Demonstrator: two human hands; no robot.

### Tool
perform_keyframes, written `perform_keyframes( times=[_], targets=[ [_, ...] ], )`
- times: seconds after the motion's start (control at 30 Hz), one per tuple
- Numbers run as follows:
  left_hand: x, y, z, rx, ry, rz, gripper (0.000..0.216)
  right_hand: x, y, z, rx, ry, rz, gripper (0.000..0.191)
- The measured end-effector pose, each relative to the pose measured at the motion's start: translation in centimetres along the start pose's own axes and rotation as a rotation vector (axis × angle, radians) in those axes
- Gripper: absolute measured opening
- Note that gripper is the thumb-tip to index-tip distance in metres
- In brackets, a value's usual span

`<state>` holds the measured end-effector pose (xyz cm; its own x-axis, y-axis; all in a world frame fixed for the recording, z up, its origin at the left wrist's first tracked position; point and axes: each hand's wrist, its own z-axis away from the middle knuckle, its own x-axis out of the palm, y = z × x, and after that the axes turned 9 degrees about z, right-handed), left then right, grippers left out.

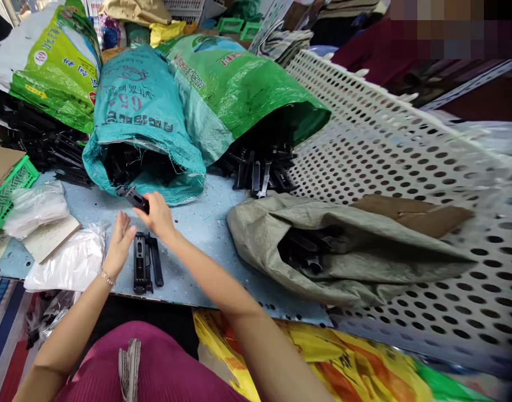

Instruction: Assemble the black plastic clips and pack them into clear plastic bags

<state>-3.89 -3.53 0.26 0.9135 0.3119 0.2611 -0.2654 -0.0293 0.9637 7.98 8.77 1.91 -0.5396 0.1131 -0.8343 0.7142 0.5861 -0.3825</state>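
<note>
My right hand (158,215) is closed around one end of a long black slotted part (133,196), held tilted just in front of the teal sack's mouth. Lower and to the left, my left hand (120,239) has its fingers stretched out, with nothing visible in it. Between my forearms, a few similar black parts (142,265) lie side by side near the table's front edge. The teal woven sack (140,106) lies on its side, its mouth facing me, with dark parts inside.
A green sack (247,84) spills black parts (259,170) behind right. A grey sack (356,251) of dark parts lies against a perforated white panel (406,162). Clear plastic bags (71,259) lie left, near a green basket (13,190). More black parts (50,139) are heaped back left.
</note>
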Motion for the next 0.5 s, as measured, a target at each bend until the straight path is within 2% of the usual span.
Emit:
perform_keyframes(
  times=[0.03, 0.1, 0.17, 0.23, 0.33, 0.4, 0.5],
  targets=[
    [0.5, 0.5, -0.8, 0.016, 0.004, 0.041, 0.074, -0.7, -0.8, 1.9, -0.002, 0.035, -0.113, 0.035],
    [1.2, 1.4, -1.8, 0.035, 0.017, 0.089, 0.064, -2.4, -1.9, 4.9, -0.074, 0.019, -0.335, 0.032],
    [1.7, 2.2, -1.6, 0.004, -0.001, 0.093, 0.049, -4.3, -2.0, 6.1, -0.118, -0.023, -0.474, 0.028],
    [2.0, 3.2, -0.8, -0.056, -0.064, 0.077, 0.041, -5.8, -1.5, 5.8, -0.106, -0.014, -0.462, 0.032],
    [2.5, 4.7, 0.6, -0.109, -0.138, 0.043, 0.038, -6.6, -0.9, 3.6, -0.102, 0.006, -0.273, 0.043],
    [2.9, 5.4, 0.8, -0.107, -0.113, 0.043, 0.040, -6.4, -1.2, 2.2, -0.070, -0.062, -0.244, 0.047],
    [2.7, 6.3, 0.3, -0.085, -0.028, 0.087, 0.044, -5.9, -2.3, 2.2, 0.044, -0.187, -0.403, 0.056]
  ],
)
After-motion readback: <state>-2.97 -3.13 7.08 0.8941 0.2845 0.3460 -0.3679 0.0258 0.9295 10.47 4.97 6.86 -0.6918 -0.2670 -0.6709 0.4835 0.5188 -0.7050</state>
